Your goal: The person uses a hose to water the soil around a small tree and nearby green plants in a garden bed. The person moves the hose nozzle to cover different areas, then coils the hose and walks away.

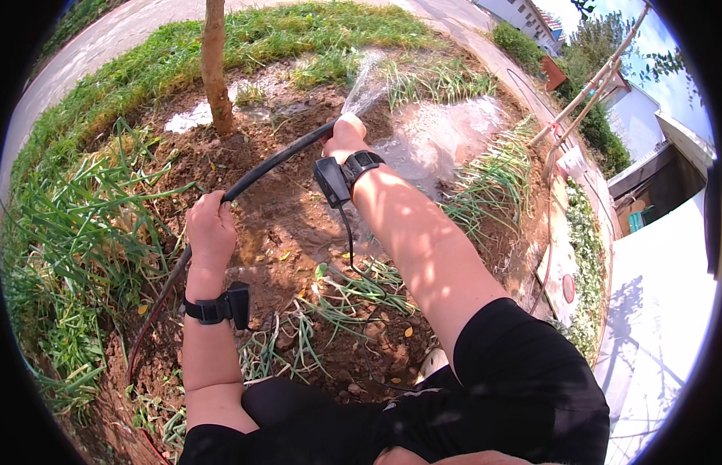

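Note:
A black rubber hose (274,161) runs between my two hands. Near its outlet my right hand (346,135) grips it, and a spray of water (365,84) fans out from there toward the far grass. My left hand (212,225) is closed around the hose farther back, with the rest trailing down past my left forearm. Beneath the hose lies wet brown soil (291,232), and a muddy puddle (433,136) spreads to the right of my right hand. Green onion plants lie flopped over in a clump (492,186) right of the puddle.
A slim tree trunk (215,70) rises at the far left of the bed. Tall green onion plants (87,232) crowd the left side. Wooden poles (588,87) lean at the right, near a white wall (657,314). A paved path (99,52) curves behind the grass.

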A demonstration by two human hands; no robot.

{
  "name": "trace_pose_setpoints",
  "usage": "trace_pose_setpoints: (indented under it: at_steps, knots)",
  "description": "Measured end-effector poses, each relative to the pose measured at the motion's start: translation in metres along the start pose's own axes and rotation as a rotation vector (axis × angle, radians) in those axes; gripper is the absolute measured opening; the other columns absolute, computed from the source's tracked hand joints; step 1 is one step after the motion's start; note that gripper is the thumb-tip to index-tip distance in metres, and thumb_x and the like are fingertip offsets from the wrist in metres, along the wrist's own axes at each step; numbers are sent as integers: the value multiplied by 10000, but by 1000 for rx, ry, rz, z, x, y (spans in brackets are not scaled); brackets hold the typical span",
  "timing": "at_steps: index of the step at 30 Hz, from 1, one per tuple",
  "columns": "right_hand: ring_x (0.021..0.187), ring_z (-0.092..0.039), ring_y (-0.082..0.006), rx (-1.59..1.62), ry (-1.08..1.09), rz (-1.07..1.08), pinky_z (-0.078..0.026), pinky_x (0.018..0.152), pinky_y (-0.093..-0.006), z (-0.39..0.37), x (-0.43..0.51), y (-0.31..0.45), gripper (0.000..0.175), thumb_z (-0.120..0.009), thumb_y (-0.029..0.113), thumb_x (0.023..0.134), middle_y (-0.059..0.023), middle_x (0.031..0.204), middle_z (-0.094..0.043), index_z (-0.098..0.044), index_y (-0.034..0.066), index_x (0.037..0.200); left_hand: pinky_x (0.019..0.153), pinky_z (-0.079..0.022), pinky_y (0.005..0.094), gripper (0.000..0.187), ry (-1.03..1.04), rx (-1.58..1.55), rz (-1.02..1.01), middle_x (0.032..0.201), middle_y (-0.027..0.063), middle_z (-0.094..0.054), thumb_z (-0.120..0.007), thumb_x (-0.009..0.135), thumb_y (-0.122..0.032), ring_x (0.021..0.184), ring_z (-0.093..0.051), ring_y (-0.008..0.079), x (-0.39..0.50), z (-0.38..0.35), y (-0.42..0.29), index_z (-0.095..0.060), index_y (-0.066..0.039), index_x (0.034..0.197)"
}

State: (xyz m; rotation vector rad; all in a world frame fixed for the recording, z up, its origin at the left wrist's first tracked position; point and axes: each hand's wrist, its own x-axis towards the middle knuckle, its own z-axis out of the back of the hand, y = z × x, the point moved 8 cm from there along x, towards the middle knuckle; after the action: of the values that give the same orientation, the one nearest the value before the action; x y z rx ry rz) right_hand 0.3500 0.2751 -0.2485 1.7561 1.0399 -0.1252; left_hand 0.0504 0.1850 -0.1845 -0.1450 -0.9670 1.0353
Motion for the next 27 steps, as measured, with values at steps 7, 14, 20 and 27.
trace_pose_setpoints:
  at_steps: [7, 14, 20, 27]
  knots:
    - [571, -498, -213, -72, -57, 1, -415, 461, -372, 5, 7, -5, 119, -417, 157, 847, -96, 730, -503, -470, 51, 863, 605, -400, 441, 90, 94, -11, 62, 746, 159, -547, -551, 802, -61, 702, -524, 370, -2, -3, 7, -551, -10, 877]
    - [563, -495, -216, -39, -108, 53, -400, 443, -375, 13, 6, -1, 117, -443, 149, 830, -105, 723, -497, -468, 37, 849, 602, -407, 441, 83, 76, -81, 80, 739, 175, -553, -557, 791, -46, 702, -528, 381, -4, -6, 8, -561, -3, 862]
    - [576, -486, -204, -102, -105, 30, -389, 455, -366, 17, 7, 1, 143, -463, 159, 823, -98, 740, -499, -496, 20, 837, 605, -410, 438, 87, 72, -86, 72, 738, 186, -561, -560, 789, -37, 697, -533, 385, -4, -10, 9, -567, -3, 868]
    - [685, -525, -191, -122, -173, 5, -418, 537, -353, 22, -7, 4, 212, -473, 174, 831, -94, 851, -561, -554, 14, 943, 601, -413, 436, 84, 84, -128, 98, 730, 186, -556, -561, 792, -41, 685, -531, 385, -6, -11, 9, -564, 7, 861]
